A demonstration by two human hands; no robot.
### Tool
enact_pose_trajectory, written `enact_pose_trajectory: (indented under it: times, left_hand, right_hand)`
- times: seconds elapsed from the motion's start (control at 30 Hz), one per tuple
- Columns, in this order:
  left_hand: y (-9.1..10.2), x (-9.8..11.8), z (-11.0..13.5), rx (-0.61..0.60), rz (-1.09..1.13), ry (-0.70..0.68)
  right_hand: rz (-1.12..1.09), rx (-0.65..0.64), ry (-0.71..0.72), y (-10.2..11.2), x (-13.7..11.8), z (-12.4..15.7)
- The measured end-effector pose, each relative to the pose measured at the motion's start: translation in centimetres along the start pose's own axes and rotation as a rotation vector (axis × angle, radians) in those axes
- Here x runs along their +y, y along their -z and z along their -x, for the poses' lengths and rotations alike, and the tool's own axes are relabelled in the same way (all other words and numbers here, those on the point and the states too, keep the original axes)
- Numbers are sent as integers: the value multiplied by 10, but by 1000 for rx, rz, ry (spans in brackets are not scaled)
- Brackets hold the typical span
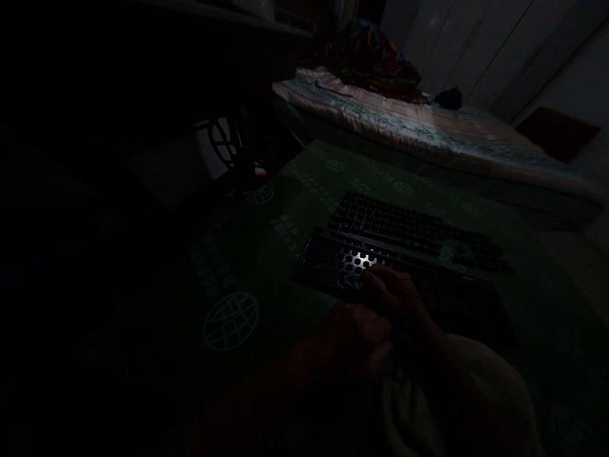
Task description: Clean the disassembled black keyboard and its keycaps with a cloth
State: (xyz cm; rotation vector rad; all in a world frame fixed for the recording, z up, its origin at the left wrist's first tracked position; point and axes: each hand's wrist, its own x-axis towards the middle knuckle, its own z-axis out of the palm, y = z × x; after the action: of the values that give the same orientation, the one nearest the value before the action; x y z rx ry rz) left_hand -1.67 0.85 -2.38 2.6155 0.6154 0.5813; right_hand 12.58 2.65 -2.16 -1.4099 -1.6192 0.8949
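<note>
The scene is very dark. A black keyboard frame (342,263) with a perforated metal plate lies on a green mat (247,279). Behind it lies a second dark keyboard part with rows of keys (409,225). My right hand (402,298) reaches over the frame's near edge, its curled fingertips touching the plate beside a bright reflection. My left hand (354,336) sits just below it, closed like a fist, close to a pale cloth or sleeve (451,393). What the fist holds is hidden in the dark.
The green mat carries white globe logos and print. Beyond it stands a bed (428,130) with a pale cover and a red patterned bundle (375,60). A treadle wheel (228,139) shows at the left. The left side is black.
</note>
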Motion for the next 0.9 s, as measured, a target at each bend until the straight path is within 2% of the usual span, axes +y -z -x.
enact_pose_trajectory:
  times: [0.23,0.4,0.67,0.8,0.9]
  left_hand:
    - [4,1,0,-34,26,-37]
    - [2,0,1,-15,19,-52]
    - [3,2,0,-12,35,-35]
    - [5,2,-1,12,68,-9]
    - [6,1,-2,63,92,6]
  right_hand:
    - [-100,-39,-109,7,-6,5]
    - [-133,-46,-111,8,-5,6]
    - [-163,24,-110,3,1,4]
    - [-315,74,-216,10,-4,5]
    - [-415,134,-243,17,-5,4]
